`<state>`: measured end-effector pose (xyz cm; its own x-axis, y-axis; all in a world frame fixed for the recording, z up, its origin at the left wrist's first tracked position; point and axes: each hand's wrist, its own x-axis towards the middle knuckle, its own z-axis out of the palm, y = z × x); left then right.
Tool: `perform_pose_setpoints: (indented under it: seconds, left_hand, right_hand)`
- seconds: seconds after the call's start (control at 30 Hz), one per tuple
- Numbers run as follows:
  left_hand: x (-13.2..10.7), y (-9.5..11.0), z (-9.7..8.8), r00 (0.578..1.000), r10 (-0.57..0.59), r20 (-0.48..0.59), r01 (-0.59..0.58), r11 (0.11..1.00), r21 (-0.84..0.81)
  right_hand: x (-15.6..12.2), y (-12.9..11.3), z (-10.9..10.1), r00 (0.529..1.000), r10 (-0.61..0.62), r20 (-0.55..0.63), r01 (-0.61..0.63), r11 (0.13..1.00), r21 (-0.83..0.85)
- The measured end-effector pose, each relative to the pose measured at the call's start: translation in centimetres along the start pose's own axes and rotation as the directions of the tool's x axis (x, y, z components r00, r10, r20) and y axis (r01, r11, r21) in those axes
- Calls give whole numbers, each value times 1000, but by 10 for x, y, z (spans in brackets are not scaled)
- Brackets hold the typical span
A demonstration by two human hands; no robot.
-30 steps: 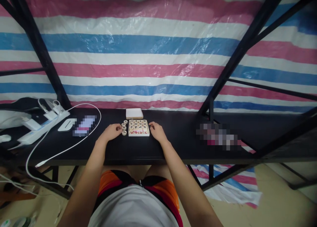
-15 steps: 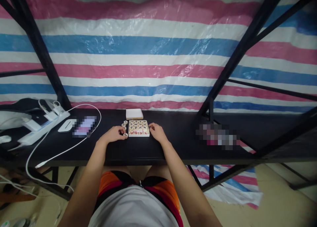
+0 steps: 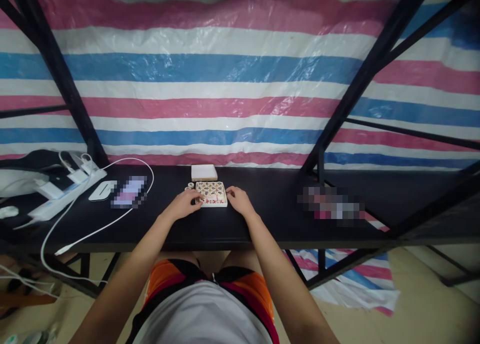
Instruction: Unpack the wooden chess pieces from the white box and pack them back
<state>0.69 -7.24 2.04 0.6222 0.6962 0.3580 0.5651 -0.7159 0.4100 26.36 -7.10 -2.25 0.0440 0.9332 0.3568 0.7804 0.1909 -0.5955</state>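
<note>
Chess pieces (image 3: 212,187), seen from the head camera, sitting in rows inside a shallow white box (image 3: 215,204), straight ahead of the body and between both hands; showing black characters farther off and red ones along the near edge. Judging by the pose, settling a piece at the near left corner. Left hand (image 3: 184,204): arching over that corner, thumb and forefinger bending toward each other; impossible to tell, at this size, about any piece between the tips. Right hand (image 3: 239,201): resting loosely curled by the right side of the box, pinching nothing visible, seemingly steadying it. Calling next, probably, for a light press and a clean letting-go without nudging the neighbours.

Just left of the box, lying partly behind the left hand: loose pieces (image 3: 191,185). Just beyond, lying on the black table (image 3: 277,221): apparently a lid (image 3: 204,172). Farther left, lying together: a blurred phone (image 3: 129,191), a flat white gadget (image 3: 102,190), a looping white cable (image 3: 153,176) and a power strip (image 3: 56,205). Well to the right: a bundle (image 3: 332,204), too blurred for naming. Hanging behind, beyond black metal bars (image 3: 337,101): a striped plastic sheet (image 3: 210,96). Showing below: pale floor (image 3: 410,279).
</note>
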Motion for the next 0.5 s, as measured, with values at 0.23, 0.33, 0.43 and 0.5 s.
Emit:
perform_pose_setpoints:
  seconds: [0.23, 0.33, 0.43, 0.5]
  left_hand:
    - [-1, 3, -1, 1000, 20, 3, -20, 999, 40]
    - [-1, 6, -3, 1000, 4, -3, -3, 999, 50]
    - [0, 6, -4, 1000, -14, -25, 16, 998, 63]
    - [1, 5, -4, 996, -57, -70, 63, 995, 83]
  right_hand:
    - [-1, -4, -2, 999, 21, 27, -20, 1000, -21]
    - [-2, -5, -4, 999, 24, 39, -23, 1000, -20]
    - [-2, -6, -4, 999, 19, 43, -18, 1000, -24]
    - [-2, -6, -4, 999, 20, 42, -19, 999, -26]
